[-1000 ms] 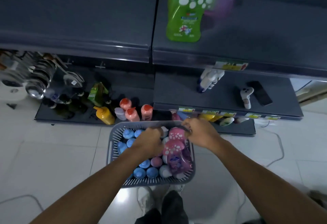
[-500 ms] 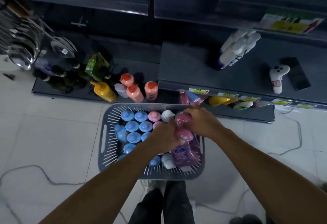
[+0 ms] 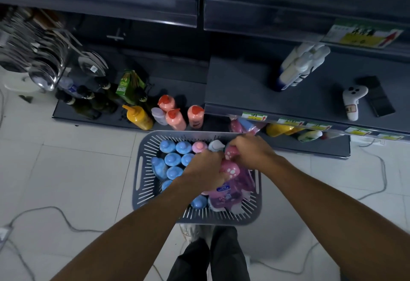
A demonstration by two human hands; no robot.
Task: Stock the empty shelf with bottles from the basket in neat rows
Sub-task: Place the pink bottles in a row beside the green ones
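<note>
A single wide-angle camera sits on the person's head and looks steeply down and slightly forward. The left forearm (image 3: 144, 225) and right forearm (image 3: 321, 196) enter from the bottom edge, close to the lens, and meet over the basket (image 3: 221, 219) on the floor (image 3: 66, 169) at mid-frame. The person's legs (image 3: 210, 258) show directly below. The shelves (image 3: 244, 85) fill the upper part, farther off.

Both my bare arms reach forward and down, the forearms converging. My left grip (image 3: 204, 169) is knuckles-up, its fingers curled round a pink bottle (image 3: 232, 171). My right grip (image 3: 250, 151), just beside it and slightly farther forward, curls over a second pink bottle (image 3: 230, 153), wrist bent down.
</note>
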